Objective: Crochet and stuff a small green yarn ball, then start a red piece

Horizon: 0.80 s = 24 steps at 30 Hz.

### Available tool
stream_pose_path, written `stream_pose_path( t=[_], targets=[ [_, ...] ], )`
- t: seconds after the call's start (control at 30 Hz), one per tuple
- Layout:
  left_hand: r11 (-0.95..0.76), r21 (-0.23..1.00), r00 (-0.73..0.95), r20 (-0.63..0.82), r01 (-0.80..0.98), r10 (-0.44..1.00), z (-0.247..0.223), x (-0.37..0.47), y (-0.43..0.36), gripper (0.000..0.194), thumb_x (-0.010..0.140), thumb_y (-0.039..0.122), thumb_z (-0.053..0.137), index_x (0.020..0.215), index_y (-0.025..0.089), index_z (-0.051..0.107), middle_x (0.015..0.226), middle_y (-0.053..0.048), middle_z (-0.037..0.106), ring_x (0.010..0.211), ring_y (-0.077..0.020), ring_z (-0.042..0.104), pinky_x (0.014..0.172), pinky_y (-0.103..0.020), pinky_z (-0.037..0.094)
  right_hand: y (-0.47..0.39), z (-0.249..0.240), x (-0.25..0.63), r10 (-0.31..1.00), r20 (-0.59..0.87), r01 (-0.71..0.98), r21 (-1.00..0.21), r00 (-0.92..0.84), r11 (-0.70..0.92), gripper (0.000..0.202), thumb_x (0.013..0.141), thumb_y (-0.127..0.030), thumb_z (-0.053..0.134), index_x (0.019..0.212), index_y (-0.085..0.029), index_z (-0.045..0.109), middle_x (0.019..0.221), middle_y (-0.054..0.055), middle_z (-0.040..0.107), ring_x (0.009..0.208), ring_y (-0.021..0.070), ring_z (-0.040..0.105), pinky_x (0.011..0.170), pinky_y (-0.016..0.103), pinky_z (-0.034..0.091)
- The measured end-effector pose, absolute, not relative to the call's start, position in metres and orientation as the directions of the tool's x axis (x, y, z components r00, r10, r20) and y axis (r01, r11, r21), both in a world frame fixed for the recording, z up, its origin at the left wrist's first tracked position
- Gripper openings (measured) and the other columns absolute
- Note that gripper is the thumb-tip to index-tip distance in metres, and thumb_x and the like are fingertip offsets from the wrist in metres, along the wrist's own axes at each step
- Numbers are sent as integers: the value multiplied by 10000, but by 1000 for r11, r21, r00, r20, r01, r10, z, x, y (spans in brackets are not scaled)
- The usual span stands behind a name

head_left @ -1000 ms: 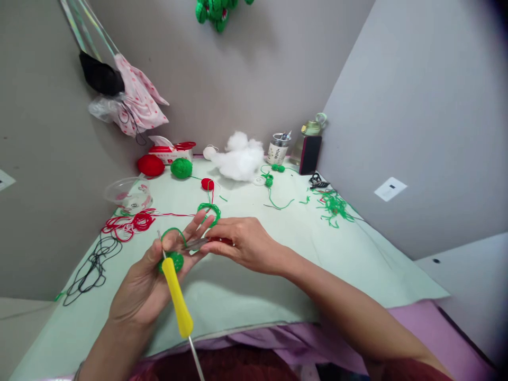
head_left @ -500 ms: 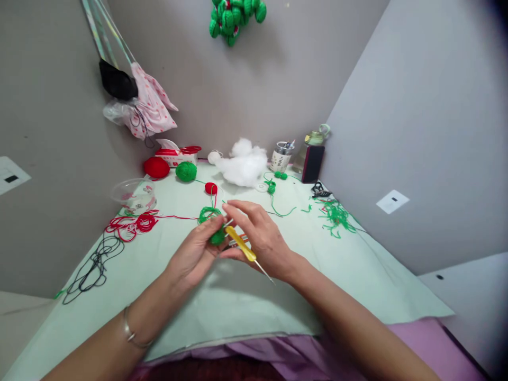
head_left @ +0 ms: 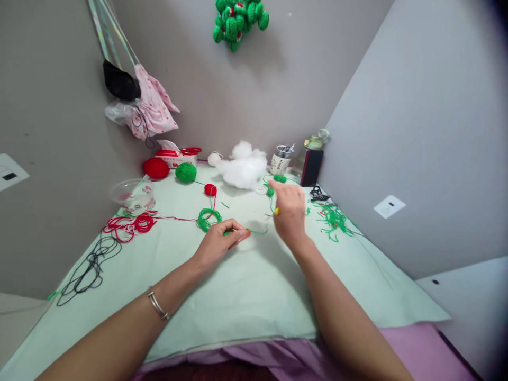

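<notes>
My left hand (head_left: 219, 239) is closed on a small green crocheted piece (head_left: 228, 232), mostly hidden by the fingers. A small orange item (head_left: 246, 233) and a loose green yarn end (head_left: 260, 232) stick out past its fingertips. My right hand (head_left: 289, 209) is raised over the table on the right, fingers curled round a yellow-handled hook (head_left: 277, 211), its index finger pointing forward near some small green crocheted pieces (head_left: 270, 191). Just beyond my left hand lies a coil of green yarn (head_left: 209, 219).
White stuffing (head_left: 243, 166) sits at the back, beside a pen cup (head_left: 281, 160) and a phone (head_left: 312, 168). Green scraps (head_left: 335, 219) lie right. Red yarn (head_left: 146, 223), a plastic bowl (head_left: 133, 197), a red ball (head_left: 156, 168) and a green ball (head_left: 186, 172) are left.
My hands have moved apart. My right hand has gone forward and right with the yellow hook; my left hand has shifted slightly right with the green piece. The green coil now lies uncovered.
</notes>
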State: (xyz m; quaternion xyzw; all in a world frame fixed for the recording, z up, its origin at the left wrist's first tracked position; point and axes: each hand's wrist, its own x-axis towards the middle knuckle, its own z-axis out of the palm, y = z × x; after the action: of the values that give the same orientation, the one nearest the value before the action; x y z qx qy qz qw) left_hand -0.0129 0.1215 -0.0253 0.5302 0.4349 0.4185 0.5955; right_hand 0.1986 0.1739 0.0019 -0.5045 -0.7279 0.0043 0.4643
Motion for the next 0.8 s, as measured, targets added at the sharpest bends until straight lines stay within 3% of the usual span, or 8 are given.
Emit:
stream_pose_path(
  t=[0.03,0.1,0.17,0.23,0.4,0.53,0.63,0.8],
  targets=[
    [73,997,262,-67,-12,963,-26,-15,120,251,825,397,759,745,176,670,641,39,562,594,-102,428,604,-254,309,175,5,203,795,604,646,-629,56,433,416,959,-145,383,1269,-177,659,1233,162,672,1130,291,565,1103,514,358],
    [50,998,240,-55,28,969,-26,-18,117,243,825,403,747,760,179,679,648,36,565,605,-113,451,617,-261,328,173,9,207,855,512,554,-735,77,390,422,1020,-257,326,1316,-157,609,1221,168,657,882,237,573,921,446,466],
    [24,998,219,-35,53,975,-27,-21,116,226,819,408,738,803,185,701,671,29,583,622,-129,488,633,-270,363,165,9,199,910,412,477,-793,-40,380,441,1049,-386,326,1316,-168,600,1120,125,688,640,160,483,690,341,473],
    [-12,998,197,-1,64,980,-27,-22,117,229,822,420,716,865,195,726,731,12,626,658,-150,532,653,-281,403,153,5,184,932,291,402,-843,-217,357,448,1042,-476,381,1206,-167,661,966,76,709,568,123,436,593,284,426],
    [-113,988,97,102,106,990,-21,-25,120,165,806,372,694,816,208,716,820,-11,672,761,-187,566,720,-298,432,138,-3,155,860,44,291,-931,-508,220,400,936,-520,592,808,-153,683,574,-33,541,531,106,425,530,247,349],
    [-122,986,62,115,112,991,-16,-26,120,92,745,263,709,690,213,654,682,20,593,665,-163,506,649,-279,386,136,1,156,881,4,223,-967,-472,124,290,884,-428,628,773,-162,657,548,-80,371,532,89,291,520,251,237],
    [-77,996,95,71,53,993,-17,-28,122,115,724,225,713,657,209,620,611,43,534,557,-127,436,568,-257,346,133,5,155,890,9,158,-983,-457,91,282,854,-431,654,759,-165,668,559,-75,357,552,92,287,539,264,222],
    [105,989,244,-75,-109,967,-27,-33,130,188,814,354,740,772,175,697,576,36,525,478,-98,417,465,-225,341,140,4,156,919,20,64,-997,-394,49,340,840,-500,672,778,-166,667,487,-105,302,489,84,223,513,278,165]
  ],
)
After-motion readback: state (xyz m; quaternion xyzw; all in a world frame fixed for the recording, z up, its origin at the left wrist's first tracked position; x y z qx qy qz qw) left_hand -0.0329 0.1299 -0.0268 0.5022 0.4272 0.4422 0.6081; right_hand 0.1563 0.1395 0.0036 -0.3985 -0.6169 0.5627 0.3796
